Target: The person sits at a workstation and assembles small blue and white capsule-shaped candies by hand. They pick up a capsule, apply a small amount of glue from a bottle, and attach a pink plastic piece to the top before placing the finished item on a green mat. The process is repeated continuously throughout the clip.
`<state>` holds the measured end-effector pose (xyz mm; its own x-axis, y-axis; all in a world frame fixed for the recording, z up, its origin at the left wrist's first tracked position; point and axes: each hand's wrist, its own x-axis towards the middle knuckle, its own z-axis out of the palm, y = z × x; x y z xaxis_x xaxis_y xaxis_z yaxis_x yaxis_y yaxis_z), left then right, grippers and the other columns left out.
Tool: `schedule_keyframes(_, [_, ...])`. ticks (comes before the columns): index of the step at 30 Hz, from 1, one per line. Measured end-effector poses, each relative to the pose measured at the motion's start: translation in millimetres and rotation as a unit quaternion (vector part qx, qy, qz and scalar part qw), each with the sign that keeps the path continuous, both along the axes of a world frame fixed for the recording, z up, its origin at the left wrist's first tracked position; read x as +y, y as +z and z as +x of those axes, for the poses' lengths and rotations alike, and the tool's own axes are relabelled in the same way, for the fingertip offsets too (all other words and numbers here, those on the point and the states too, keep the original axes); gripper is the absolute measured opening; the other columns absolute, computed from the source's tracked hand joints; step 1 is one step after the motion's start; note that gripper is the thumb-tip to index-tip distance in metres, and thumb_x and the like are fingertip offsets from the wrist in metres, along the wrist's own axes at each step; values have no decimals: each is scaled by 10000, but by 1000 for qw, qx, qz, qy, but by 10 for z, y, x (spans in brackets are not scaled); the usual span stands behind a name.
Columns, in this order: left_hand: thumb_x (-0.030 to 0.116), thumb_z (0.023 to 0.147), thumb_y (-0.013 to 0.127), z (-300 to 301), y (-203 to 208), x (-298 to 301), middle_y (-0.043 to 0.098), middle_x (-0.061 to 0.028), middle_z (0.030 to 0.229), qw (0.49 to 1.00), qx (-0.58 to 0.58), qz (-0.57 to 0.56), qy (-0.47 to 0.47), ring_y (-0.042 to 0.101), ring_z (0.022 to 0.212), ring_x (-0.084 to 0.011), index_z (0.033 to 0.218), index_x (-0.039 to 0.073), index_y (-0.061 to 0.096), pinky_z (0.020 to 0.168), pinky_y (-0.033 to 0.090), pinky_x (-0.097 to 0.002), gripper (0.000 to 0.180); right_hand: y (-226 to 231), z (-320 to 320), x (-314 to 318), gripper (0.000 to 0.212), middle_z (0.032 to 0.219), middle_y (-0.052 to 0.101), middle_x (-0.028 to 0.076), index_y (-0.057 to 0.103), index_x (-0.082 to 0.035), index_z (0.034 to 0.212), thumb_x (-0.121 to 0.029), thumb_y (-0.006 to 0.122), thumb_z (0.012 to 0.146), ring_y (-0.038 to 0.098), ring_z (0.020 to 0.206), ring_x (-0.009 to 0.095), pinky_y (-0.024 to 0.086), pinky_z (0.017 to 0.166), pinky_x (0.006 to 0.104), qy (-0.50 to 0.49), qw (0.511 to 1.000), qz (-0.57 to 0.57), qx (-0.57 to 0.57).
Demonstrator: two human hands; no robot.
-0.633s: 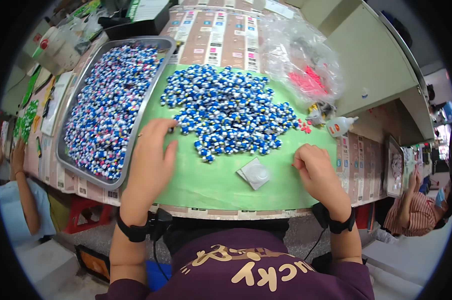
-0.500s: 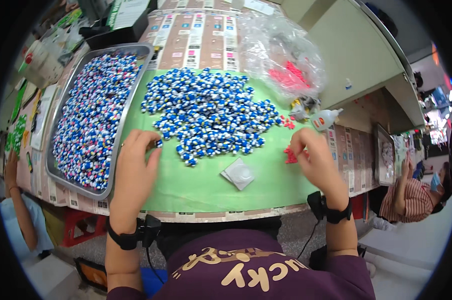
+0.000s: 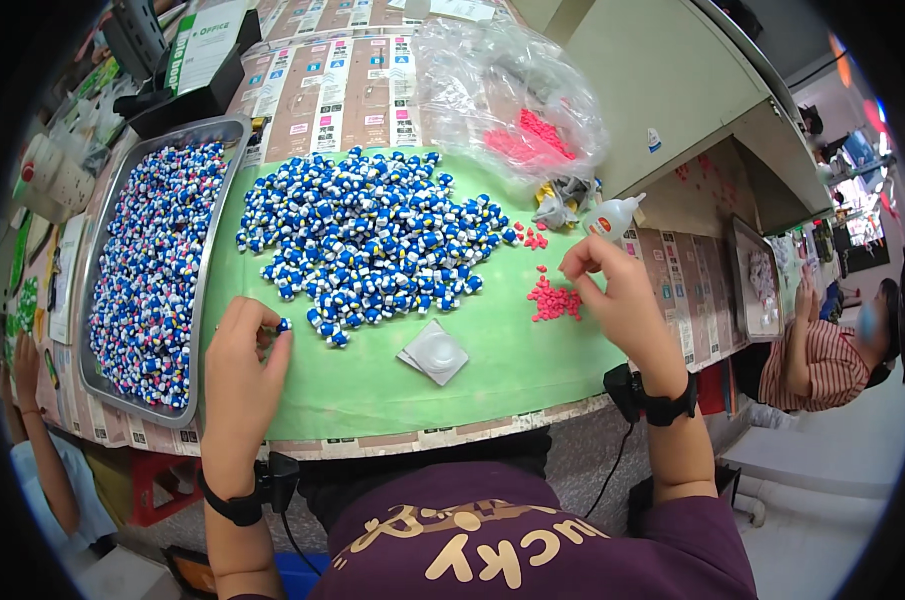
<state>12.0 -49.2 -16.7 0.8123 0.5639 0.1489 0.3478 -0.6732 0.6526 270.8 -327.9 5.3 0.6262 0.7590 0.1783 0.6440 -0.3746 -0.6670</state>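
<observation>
Blue and white, a small piece [image 3: 284, 325] sits at the fingertips of the left hand [image 3: 244, 365], whose grip is pinched together on it, above the left part of a green sheet [image 3: 492, 385] spread along the near edge of the desk [image 3: 337, 95]. Just beside that hand, toward the desk's left edge, stands a long metal tray [image 3: 234, 150] full of similar pieces. A broad pile of blue-and-white pieces [image 3: 372, 240] covers the middle of the sheet, lying beyond the left hand. Between the pile and the near edge lies a square, pale flat item [image 3: 438, 354] with a round form on it, set askew over another. Nearer the desk's right side, the right hand [image 3: 617, 295] hangs with thumb and forefinger close to one another; I cannot tell whether its grip has closed on anything. Just beside it is a cluster of pink pieces [image 3: 552, 300], and a few more pink bits [image 3: 532, 237] lie at the pile's right end. Past these, toward the far edge, are a white bottle [image 3: 610, 218] tipped on its side, a crumpled silver-and-yellow thing [image 3: 562, 203] and a clear plastic bag [image 3: 462, 95] with pink contents.
</observation>
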Motion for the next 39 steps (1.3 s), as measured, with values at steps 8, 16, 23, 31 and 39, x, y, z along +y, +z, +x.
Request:
schedule_keyframes(8, [-85, 778, 667, -200, 51, -19, 538, -50, 843, 998, 7, -53, 28, 545, 698, -117, 1007, -7, 660, 627, 456, -245, 242, -57, 34, -12, 142, 801, 597, 128, 521, -6, 852, 102, 582, 781, 603, 775, 323, 479, 701, 394, 49, 998, -29, -29])
schedule_keyframes(16, [-87, 843, 656, -301, 111, -50, 639, -84, 1015, 949, -153, -274, 21, 636, 903, -153, 1090, -41, 647, 819, 535, -258, 251, -80, 78, 130, 117, 775, 603, 138, 528, -14, 839, 74, 577, 780, 592, 773, 353, 457, 694, 429, 94, 991, -74, -68])
schedule_keyframes(23, [-77, 858, 669, -289, 108, -101, 663, -134, 1072, 841, -223, -493, -4, 664, 961, -179, 1142, -53, 593, 871, 547, -295, 295, -94, 68, 93, 189, 815, 576, 134, 518, -8, 869, 94, 633, 759, 596, 792, 313, 479, 735, 359, 82, 993, -78, -34])
schedule_keyframes(31, [-91, 855, 657, -295, 116, -158, 645, -88, 1031, 842, -229, -488, -15, 685, 959, -198, 1083, -44, 643, 854, 545, -284, 232, -143, 112, 92, 170, 788, 563, 123, 511, 3, 871, 100, 615, 777, 585, 750, 273, 473, 702, 337, 71, 994, -70, -33])
schedule_keyframes(39, [-130, 812, 674, -241, 145, -230, 604, -102, 1059, 852, -230, -469, -40, 632, 891, -143, 1015, -19, 672, 737, 566, -267, 231, -92, 141, 30, 140, 797, 582, 67, 499, -9, 849, 83, 602, 830, 576, 732, 167, 483, 712, 299, 24, 998, -42, 48])
